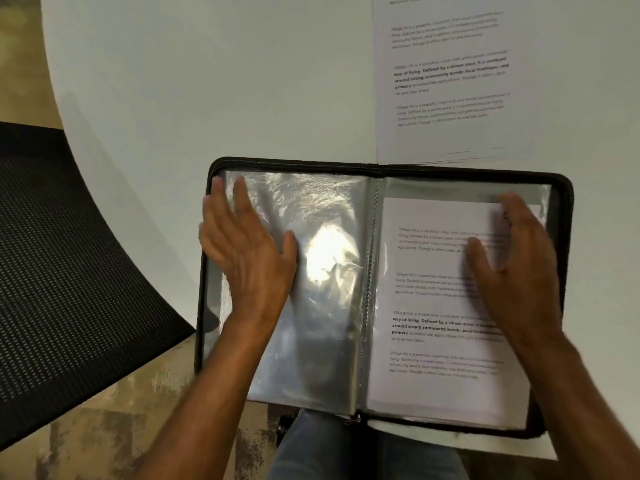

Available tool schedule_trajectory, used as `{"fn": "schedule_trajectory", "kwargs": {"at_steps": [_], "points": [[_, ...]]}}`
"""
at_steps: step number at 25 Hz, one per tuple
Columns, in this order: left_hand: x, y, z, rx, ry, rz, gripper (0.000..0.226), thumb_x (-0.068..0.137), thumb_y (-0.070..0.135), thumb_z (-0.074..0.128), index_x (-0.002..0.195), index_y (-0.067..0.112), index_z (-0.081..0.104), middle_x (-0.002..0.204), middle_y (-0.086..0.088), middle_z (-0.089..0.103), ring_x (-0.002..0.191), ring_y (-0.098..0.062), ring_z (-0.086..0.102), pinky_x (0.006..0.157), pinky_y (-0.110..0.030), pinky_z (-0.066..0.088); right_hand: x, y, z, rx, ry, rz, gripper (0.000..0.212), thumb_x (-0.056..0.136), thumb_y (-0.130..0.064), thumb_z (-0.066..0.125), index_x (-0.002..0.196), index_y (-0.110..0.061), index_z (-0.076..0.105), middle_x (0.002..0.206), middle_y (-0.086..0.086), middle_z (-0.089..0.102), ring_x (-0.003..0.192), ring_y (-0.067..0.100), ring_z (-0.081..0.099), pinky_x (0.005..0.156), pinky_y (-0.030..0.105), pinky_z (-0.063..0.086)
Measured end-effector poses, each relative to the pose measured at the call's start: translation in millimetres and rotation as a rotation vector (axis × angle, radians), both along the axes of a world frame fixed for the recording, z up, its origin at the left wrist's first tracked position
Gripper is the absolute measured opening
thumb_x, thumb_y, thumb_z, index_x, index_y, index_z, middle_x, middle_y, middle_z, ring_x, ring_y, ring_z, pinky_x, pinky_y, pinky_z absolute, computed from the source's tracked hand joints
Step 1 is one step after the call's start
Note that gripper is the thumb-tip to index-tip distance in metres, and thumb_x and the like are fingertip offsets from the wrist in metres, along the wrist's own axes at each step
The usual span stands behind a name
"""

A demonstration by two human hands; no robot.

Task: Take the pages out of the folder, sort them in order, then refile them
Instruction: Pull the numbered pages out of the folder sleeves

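Both flat: left hand [247, 251] presses empty glossy sleeve, right hand [516, 268] a printed page in black folder [381, 168]

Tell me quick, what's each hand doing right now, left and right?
Left hand: open, fingers straight, flat on the empty plastic sleeve.
Right hand: fingers curled over the printed page in the folder; real grip cannot be told.

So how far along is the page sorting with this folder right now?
Some pages are already out: a stack of sheets lies on the table above the open folder. The left hand rests flat on an empty-looking plastic sleeve; the right hand rests on a printed page on the right-hand side. Whether that page is going in or out is unclear.
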State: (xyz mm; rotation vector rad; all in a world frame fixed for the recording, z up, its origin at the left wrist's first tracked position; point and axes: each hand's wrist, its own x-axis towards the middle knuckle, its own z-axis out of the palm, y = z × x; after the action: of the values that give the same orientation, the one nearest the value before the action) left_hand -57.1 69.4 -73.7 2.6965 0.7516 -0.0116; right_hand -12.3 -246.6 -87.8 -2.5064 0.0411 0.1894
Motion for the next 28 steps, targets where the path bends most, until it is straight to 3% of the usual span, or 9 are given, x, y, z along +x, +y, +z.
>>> {"fn": "schedule_trajectory", "kwargs": {"at_steps": [3,6,10,14,18,21,23,26,28], "points": [[7,-27,-1,-0.121,-0.019,-0.164,0.084,0.091,0.030,0.074,0.161,0.018,0.027,0.171,-0.012,0.013,0.158,-0.031,0.008,0.124,-0.057,0.005,5,-17,-12,-0.255,-0.002,0.000,0.082,0.100,-0.054,0.047,0.164,-0.011,0.016,0.172,0.013,0.011,0.159,0.032,0.008,0.127,0.045,0.008],[13,-60,-5,-0.194,-0.033,-0.349,0.064,0.097,0.033,0.068,0.153,0.022,0.039,0.168,-0.011,0.025,0.156,-0.031,0.019,0.123,-0.055,0.012,-2,-21,-23,-0.383,-0.001,-0.031,0.076,0.105,-0.060,0.034,0.164,-0.016,0.015,0.173,0.014,-0.001,0.159,0.038,-0.005,0.126,0.056,0.004],[39,-95,-4,-0.287,0.001,-0.505,0.056,0.103,0.043,0.057,0.154,0.023,0.043,0.167,-0.006,0.028,0.155,-0.025,0.021,0.123,-0.043,0.010,-7,-19,-29,-0.349,-0.086,-0.017,0.056,0.111,-0.047,0.038,0.159,-0.020,0.036,0.173,0.013,0.009,0.159,0.039,0.003,0.126,0.057,0.010],[75,-116,-7,-0.263,-0.011,-0.591,0.052,0.102,0.035,0.058,0.151,0.020,0.050,0.159,-0.007,0.041,0.148,-0.027,0.033,0.119,-0.049,0.023,-7,-21,-27,-0.305,-0.178,-0.002,0.040,0.110,-0.036,0.047,0.146,-0.023,0.058,0.168,0.012,0.028,0.156,0.038,0.019,0.123,0.056,0.018],[96,-121,-10,-0.232,-0.091,-0.666,0.026,0.100,0.026,0.059,0.123,0.026,0.072,0.132,-0.001,0.058,0.127,-0.022,0.047,0.099,-0.035,0.024,-11,-24,-12,-0.098,-0.177,-0.020,0.039,0.109,-0.034,0.051,0.147,-0.026,0.058,0.167,0.007,0.031,0.154,0.027,0.028,0.121,0.045,0.026],[103,-119,-7,-0.279,-0.063,-0.699,0.021,0.099,0.020,0.058,0.111,0.029,0.073,0.115,0.007,0.058,0.114,-0.014,0.050,0.090,-0.031,0.020,-12,-28,6,0.098,-0.128,-0.100,0.052,0.106,-0.029,0.057,0.156,-0.023,0.043,0.163,0.003,0.033,0.148,0.001,0.030,0.116,0.018,0.031],[105,-118,-3,-0.327,-0.020,-0.714,0.030,0.097,0.014,0.052,0.110,0.030,0.073,0.108,0.012,0.059,0.109,-0.010,0.053,0.088,-0.030,0.019,-9,-30,14,0.245,-0.047,-0.235,0.063,0.102,-0.026,0.064,0.158,-0.025,0.035,0.152,-0.002,0.042,0.132,-0.013,0.039,0.102,0.004,0.038],[110,-114,0,-0.412,-0.006,-0.717,0.048,0.085,0.003,0.043,0.104,0.029,0.078,0.105,0.012,0.068,0.106,-0.012,0.062,0.090,-0.030,0.021,-5,-32,20,0.454,0.045,-0.439,0.055,0.101,-0.017,0.063,0.152,-0.027,0.043,0.129,-0.009,0.060,0.106,0.002,0.062,0.083,0.010,0.050],[116,-110,-1,-0.437,-0.014,-0.725,0.048,0.083,-0.002,0.046,0.099,0.026,0.081,0.103,0.009,0.072,0.101,-0.014,0.067,0.103,-0.040,0.034,-6,-33,21,0.559,0.075,-0.519,0.042,0.102,-0.009,0.056,0.141,-0.024,0.054,0.117,-0.008,0.068,0.101,0.006,0.068,0.078,0.013,0.053]]}}
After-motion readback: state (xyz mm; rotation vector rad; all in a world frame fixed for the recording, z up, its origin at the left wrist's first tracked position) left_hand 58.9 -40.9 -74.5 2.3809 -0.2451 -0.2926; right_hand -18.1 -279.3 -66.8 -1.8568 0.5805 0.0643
